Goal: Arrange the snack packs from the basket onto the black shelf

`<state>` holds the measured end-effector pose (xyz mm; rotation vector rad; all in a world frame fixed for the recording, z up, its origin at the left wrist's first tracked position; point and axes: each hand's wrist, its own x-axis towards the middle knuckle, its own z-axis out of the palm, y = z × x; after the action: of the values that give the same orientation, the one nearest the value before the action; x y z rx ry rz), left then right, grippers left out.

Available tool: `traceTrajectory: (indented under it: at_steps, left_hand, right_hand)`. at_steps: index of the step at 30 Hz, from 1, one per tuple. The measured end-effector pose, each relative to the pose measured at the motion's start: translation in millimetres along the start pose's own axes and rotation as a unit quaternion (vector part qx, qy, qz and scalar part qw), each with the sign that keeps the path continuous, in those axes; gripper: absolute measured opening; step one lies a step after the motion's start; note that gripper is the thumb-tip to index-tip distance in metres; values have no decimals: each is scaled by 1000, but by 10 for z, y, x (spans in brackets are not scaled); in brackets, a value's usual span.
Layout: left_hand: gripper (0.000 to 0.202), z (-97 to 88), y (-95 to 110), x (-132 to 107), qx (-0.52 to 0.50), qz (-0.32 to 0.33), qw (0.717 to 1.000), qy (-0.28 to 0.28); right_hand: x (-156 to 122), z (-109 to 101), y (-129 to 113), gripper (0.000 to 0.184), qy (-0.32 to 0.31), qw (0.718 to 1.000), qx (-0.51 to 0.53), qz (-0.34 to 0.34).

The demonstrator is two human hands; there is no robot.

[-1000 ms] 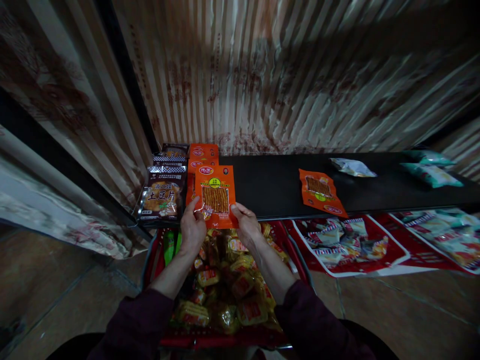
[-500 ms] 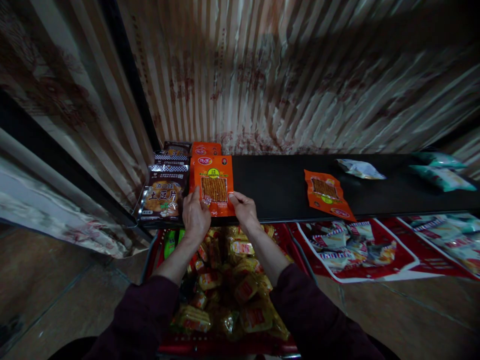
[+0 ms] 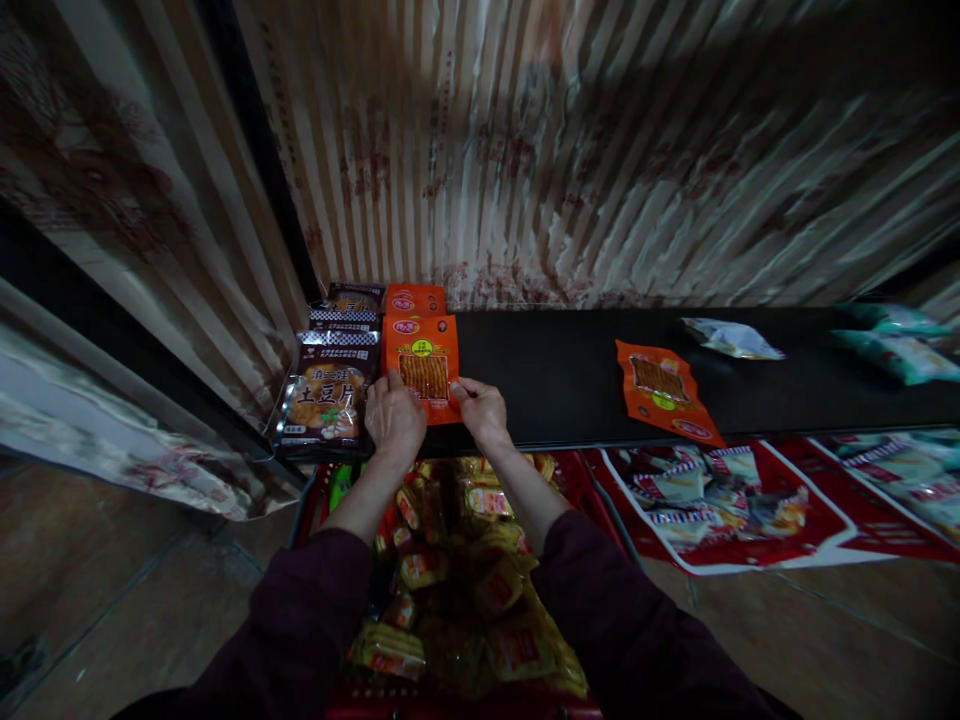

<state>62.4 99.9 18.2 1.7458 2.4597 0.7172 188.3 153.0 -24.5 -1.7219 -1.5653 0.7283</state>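
Note:
An orange snack packet (image 3: 421, 362) lies flat at the left end of the black shelf (image 3: 555, 375), on top of a row of like orange packets (image 3: 414, 299). My left hand (image 3: 394, 420) grips its lower left corner with curled fingers. My right hand (image 3: 480, 408) pinches its lower right corner. Dark packets with potato slices (image 3: 326, 395) lie in a row just left of it.
A red basket (image 3: 450, 690) full of yellow snack packs stands below my arms. Another orange packet (image 3: 664, 390), a pale bag (image 3: 731, 338) and green bags (image 3: 896, 350) lie further right on the shelf. Red posters (image 3: 720, 495) hang under the shelf edge. A striped curtain wall stands behind.
Both hands have moved the orange packet from above the basket forward and down onto the shelf's orange stack.

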Motion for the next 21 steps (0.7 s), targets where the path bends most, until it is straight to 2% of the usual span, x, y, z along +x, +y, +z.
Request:
traceTrajectory:
  at_steps: [7,21]
  left_hand:
    - [45,-1,40,10,23,-4,1000,12]
    - [47,78,1,21,51,28,998,18]
  right_hand:
    - [-54,-53,-159,28,-4,998,-56,13]
    - [-57,-57,-208,31,-28,988,-153,6]
